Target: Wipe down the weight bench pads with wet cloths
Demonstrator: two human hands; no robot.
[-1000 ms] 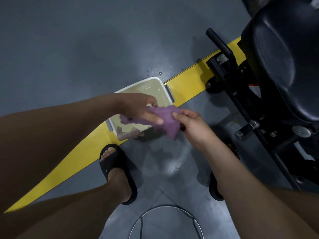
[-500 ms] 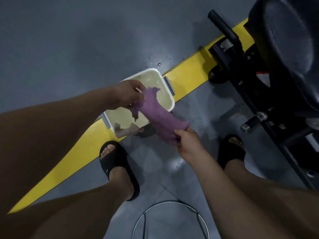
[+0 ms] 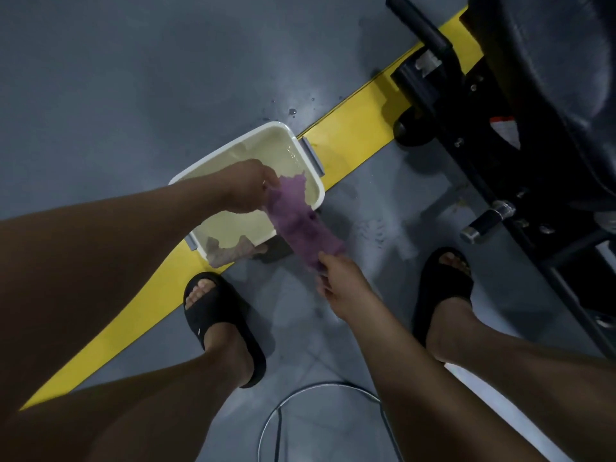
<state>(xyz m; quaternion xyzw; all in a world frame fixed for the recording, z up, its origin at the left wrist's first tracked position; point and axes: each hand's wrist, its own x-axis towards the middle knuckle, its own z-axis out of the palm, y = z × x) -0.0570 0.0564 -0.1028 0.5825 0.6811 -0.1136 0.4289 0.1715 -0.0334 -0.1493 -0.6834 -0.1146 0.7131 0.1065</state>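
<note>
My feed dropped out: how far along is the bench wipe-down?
Done: the purple cloth looks wetted and is up out of the white tub. In hand: left hand and right hand hold it stretched, apparently wringing. Left: wiping the black bench pad; a second cloth lies in the tub.

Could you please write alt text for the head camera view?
The left hand and right hand hold a purple cloth stretched above a white tub of water on a grey floor. A black weight bench stands at the right.
</note>
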